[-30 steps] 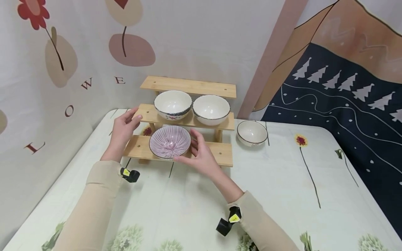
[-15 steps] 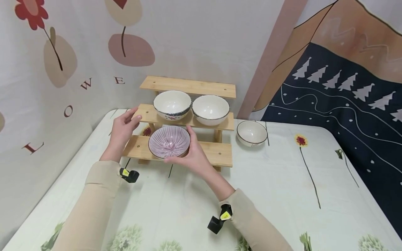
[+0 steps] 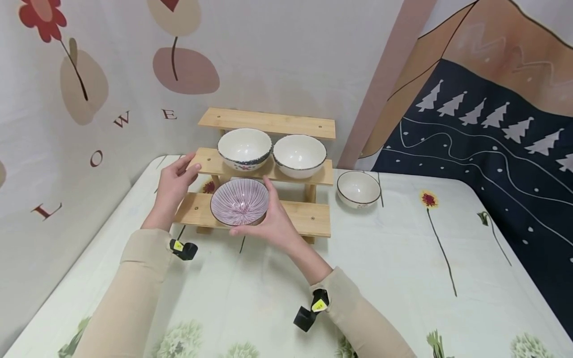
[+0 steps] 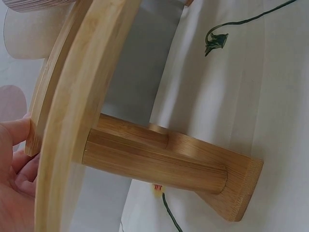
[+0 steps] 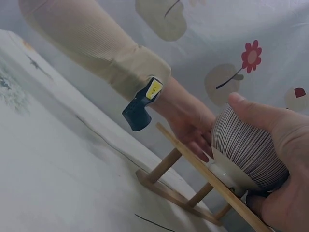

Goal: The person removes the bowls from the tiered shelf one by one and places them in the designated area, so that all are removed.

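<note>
L/R hands (image 3: 172,181) (image 3: 276,219) hold wood rack (image 3: 306,218) & rnd striped bowl (image 3: 239,201), resp.

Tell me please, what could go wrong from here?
The striped bowl might tip off the narrow lowest shelf if the right hand lets go off-centre. If the left hand jolts the middle shelf it grips, the two white bowls, standing close together, could knock each other.
</note>
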Demonstrator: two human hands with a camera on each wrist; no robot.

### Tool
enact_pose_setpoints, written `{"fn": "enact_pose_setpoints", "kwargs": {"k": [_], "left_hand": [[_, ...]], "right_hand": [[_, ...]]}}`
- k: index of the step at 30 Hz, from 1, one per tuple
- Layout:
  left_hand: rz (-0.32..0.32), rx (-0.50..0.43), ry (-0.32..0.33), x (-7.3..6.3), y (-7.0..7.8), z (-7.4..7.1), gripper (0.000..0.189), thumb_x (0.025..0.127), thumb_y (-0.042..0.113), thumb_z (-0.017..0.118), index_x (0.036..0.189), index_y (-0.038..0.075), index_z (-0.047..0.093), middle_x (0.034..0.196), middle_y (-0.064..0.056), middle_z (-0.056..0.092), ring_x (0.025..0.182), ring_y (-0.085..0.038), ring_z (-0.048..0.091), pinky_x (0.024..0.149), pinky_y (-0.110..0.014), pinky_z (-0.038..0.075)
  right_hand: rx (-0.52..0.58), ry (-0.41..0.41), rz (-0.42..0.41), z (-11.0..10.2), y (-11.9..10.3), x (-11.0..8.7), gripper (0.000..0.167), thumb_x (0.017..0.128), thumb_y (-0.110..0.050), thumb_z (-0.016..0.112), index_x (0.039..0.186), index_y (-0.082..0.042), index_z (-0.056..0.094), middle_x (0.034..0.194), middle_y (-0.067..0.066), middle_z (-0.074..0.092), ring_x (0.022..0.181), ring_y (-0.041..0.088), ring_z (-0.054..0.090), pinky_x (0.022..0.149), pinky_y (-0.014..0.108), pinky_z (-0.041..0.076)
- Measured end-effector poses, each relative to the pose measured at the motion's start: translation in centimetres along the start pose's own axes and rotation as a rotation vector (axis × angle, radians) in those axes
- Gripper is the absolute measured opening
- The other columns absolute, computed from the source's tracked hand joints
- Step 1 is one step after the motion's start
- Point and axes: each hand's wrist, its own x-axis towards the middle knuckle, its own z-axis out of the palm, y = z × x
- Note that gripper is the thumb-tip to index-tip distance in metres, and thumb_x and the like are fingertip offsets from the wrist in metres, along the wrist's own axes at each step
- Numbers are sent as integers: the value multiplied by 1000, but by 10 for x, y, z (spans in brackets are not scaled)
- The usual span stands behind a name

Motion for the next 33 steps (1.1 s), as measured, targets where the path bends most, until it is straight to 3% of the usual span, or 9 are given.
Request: {"fn": "enact_pose_setpoints", "kwargs": {"k": [7, 14, 33], "left_hand": [[9, 0, 4, 0, 2, 0, 60, 104, 37, 51, 156, 13, 33, 161, -11, 34, 144, -28, 44, 117, -33, 45], [0, 0, 1, -1, 3, 2, 60, 104, 37, 51, 156, 15, 33, 162, -10, 34, 144, -28, 44, 118, -33, 44], [4, 3, -7, -3, 3, 0, 60, 104, 38, 51, 156, 15, 32, 163, -8, 30, 146, -27, 41, 116, -29, 44]], "right_hand": [[24, 20, -43, 1, 3, 3, 126, 65, -16, 95, 160, -19, 12, 154, 9, 40, 139, 24, 45, 121, 42, 38], [-27, 56, -48, 0, 4, 1, 125, 64, -20, 96, 160, -19, 15, 154, 10, 41, 140, 24, 44, 121, 44, 38], [-24, 86, -22, -15, -3, -14, 124, 63, -21, 96, 159, -21, 17, 153, 9, 43, 139, 25, 46, 120, 46, 40]]}}
